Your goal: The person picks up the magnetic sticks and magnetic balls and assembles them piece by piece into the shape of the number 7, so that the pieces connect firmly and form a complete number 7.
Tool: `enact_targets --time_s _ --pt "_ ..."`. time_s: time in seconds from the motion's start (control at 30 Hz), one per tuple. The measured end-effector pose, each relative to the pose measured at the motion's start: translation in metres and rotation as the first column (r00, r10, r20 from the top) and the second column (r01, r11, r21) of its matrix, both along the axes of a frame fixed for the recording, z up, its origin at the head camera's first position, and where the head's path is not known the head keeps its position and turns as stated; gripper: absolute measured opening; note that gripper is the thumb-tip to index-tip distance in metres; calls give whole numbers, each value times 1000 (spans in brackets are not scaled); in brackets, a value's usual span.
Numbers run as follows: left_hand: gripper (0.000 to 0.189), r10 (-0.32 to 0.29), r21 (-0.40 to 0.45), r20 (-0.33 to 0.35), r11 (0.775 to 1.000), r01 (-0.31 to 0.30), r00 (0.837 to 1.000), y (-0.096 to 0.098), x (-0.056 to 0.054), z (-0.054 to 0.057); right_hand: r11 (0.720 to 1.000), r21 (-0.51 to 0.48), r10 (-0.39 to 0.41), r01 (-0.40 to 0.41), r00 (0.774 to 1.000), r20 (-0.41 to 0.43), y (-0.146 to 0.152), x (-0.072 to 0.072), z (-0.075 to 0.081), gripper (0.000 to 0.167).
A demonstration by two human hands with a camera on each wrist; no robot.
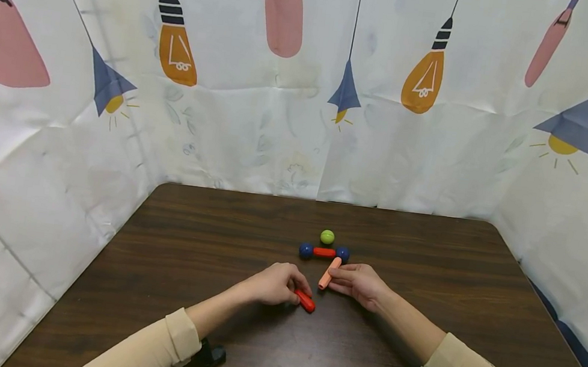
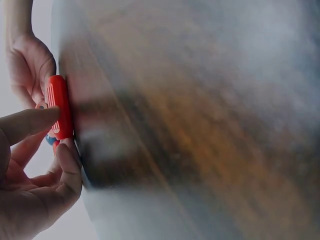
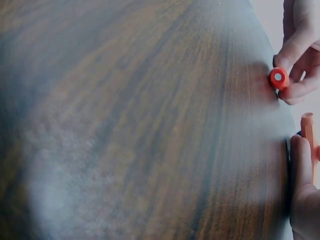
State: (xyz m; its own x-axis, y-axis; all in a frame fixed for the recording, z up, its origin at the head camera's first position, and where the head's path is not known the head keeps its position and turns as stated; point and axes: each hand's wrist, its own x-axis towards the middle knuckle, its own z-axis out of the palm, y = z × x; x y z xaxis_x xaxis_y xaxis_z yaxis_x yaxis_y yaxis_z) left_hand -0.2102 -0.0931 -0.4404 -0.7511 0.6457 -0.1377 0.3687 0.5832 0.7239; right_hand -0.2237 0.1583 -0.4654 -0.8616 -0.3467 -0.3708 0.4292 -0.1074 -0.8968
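Observation:
My left hand (image 1: 273,284) pinches a red magnetic rod (image 1: 305,301) between thumb and fingers, low over the table. Grooves run along that rod in the left wrist view, and a round silvery disc (image 3: 278,77) marks its end in the right wrist view. To its right, a salmon-orange magnetic rod (image 1: 329,273) is held slanted by the fingertips of my right hand (image 1: 363,285). Just beyond, another red rod (image 1: 324,252) lies in line between two blue balls, one on the left (image 1: 306,250) and one on the right (image 1: 343,253). Its upper end overlaps the right ball's lower edge.
A light green ball (image 1: 327,237) sits behind the red rod with blue balls. Everything is on a dark wood-grain table (image 1: 202,227) with rounded far corners. White printed curtains (image 1: 289,128) enclose the back and sides.

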Motion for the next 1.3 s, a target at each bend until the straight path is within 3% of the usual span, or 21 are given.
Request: enact_targets --time_s 0.33,0.47,0.73,0.93,1.3 --pt "9 40 10 -18 999 -40 999 1 -2 0 1000 9 -9 9 1000 10 0 0 1 46" --pt "3 26 12 -35 1000 -26 999 2 -3 -2 1000 12 -11 11 1000 6 -1 1 2 46" --pt "8 -19 21 -17 1000 19 1000 -1 -5 -1 1000 5 -6 6 1000 2 -1 2 2 46" --pt "8 -17 50 48 999 15 999 -3 -5 1 1000 -1 -10 10 1000 9 -1 1 2 44" --pt "33 -9 109 81 994 0 997 0 -2 2 1000 1 -3 3 1000 0 -2 1 2 44"
